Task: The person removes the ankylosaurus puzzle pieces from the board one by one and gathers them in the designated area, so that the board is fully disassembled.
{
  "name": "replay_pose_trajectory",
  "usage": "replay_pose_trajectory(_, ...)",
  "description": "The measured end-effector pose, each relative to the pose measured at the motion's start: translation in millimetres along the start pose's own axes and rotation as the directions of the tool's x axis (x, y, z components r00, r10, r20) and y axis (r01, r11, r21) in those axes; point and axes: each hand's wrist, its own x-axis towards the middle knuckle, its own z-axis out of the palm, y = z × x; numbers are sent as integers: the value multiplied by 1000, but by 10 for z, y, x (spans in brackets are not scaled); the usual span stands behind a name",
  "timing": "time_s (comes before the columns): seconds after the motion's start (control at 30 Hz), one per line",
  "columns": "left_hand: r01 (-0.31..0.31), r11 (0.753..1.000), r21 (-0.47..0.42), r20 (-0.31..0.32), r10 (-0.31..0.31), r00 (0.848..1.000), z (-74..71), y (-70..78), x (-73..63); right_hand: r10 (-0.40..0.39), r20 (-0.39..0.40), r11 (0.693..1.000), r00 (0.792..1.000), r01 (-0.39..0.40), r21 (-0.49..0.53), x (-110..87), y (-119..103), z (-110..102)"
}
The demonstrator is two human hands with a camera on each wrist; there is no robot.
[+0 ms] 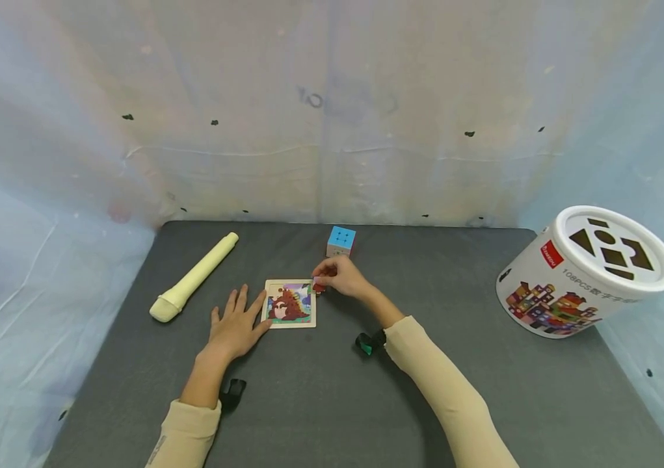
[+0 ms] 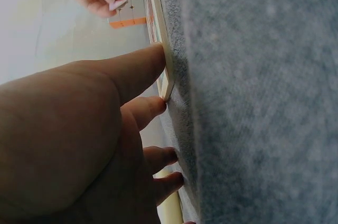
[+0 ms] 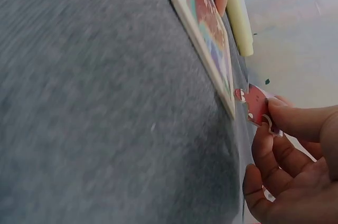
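Observation:
A small square jigsaw puzzle (image 1: 289, 304) in a pale wooden frame (image 1: 292, 325) lies on the dark table, its picture showing a reddish-brown animal. My left hand (image 1: 237, 330) rests with spread fingers at its left side; in the left wrist view the thumb (image 2: 140, 68) lies on the frame's edge and the forefinger touches its corner. Between thumb and fingertips my right hand (image 1: 340, 276) pinches a red puzzle piece (image 3: 255, 105) with a cartoon face on it. That piece is held above the table, just beyond the frame's upper right corner.
Behind the right hand stands a Rubik's cube (image 1: 341, 240) with a blue top. A pale yellow stick-shaped object (image 1: 194, 278) lies at the left. On the right stands a large white block bucket (image 1: 577, 279) with shaped holes in its lid. Plastic sheeting (image 1: 332, 130) hangs behind the table.

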Motion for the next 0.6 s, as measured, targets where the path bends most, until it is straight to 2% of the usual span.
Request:
replay_pose_trajectory(0.2, 1, 1000, 1, 2, -1, 1000, -1, -11, 0, 9, 17, 1000, 1000, -9, -27, -46, 43, -45)
replay_pose_trajectory(0.6, 7, 1000, 17, 7, -7, 1000, 4, -4, 18, 80, 7, 993, 997, -79, -83, -79, 88, -17)
